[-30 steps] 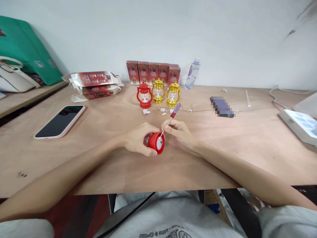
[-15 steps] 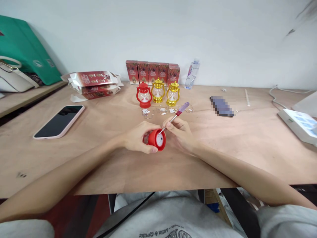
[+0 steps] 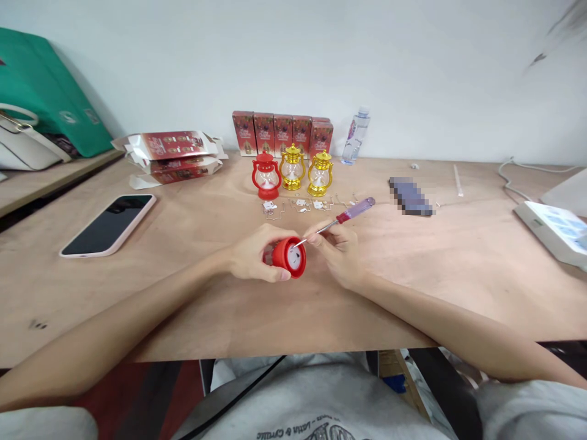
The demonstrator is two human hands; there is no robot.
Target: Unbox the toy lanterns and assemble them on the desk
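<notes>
My left hand [image 3: 254,253] gripped red lantern [image 3: 282,255], tipped over near table's middle, base facing right. My right hand [image 3: 337,253] pinched screwdriver [image 3: 342,217], tip at white disc [image 3: 295,259]. Step, I judged: working disc; next move called for steady lantern, light pressure.

The left hand [image 3: 254,253] grips a red lantern [image 3: 283,255], the right hand [image 3: 340,253] a screwdriver [image 3: 351,213].

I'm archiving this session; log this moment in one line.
left grip: red plastic lantern | right grip: purple-handled metal screwdriver | screwdriver tip: at lantern's round white underside
</notes>
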